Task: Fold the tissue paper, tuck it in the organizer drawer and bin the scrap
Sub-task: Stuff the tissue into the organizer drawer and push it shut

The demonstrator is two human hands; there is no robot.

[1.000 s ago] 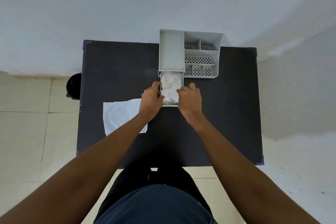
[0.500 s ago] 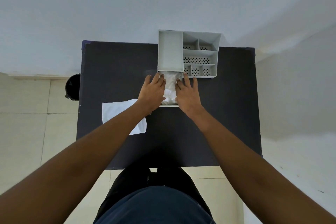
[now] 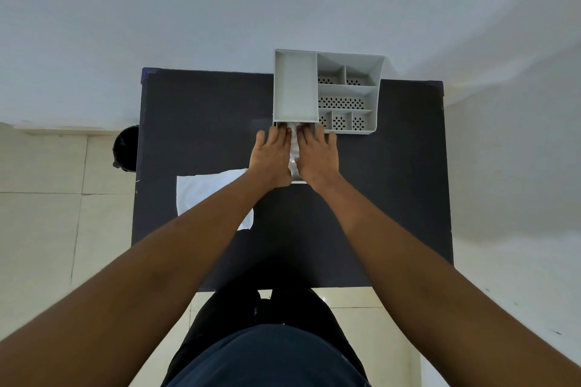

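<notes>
A white organizer [image 3: 295, 88] with several compartments stands at the far edge of the dark table [image 3: 201, 122]. Its drawer [image 3: 298, 180] is pulled out toward me from the left section. Folded white tissue paper [image 3: 294, 151] lies in the drawer, mostly hidden. My left hand [image 3: 271, 157] and my right hand [image 3: 317, 155] lie flat, side by side, on the tissue, fingers spread and reaching to the organizer's front. A white scrap sheet [image 3: 204, 192] lies flat on the table to the left, partly under my left forearm.
A black bin [image 3: 125, 148] stands on the tiled floor just off the table's left edge. A white wall runs behind the table. My legs are at the near table edge.
Both hands went from gripping the drawer's sides to lying flat on the tissue, sliding forward until the fingertips reach the organizer's front. The tissue is now mostly covered.
</notes>
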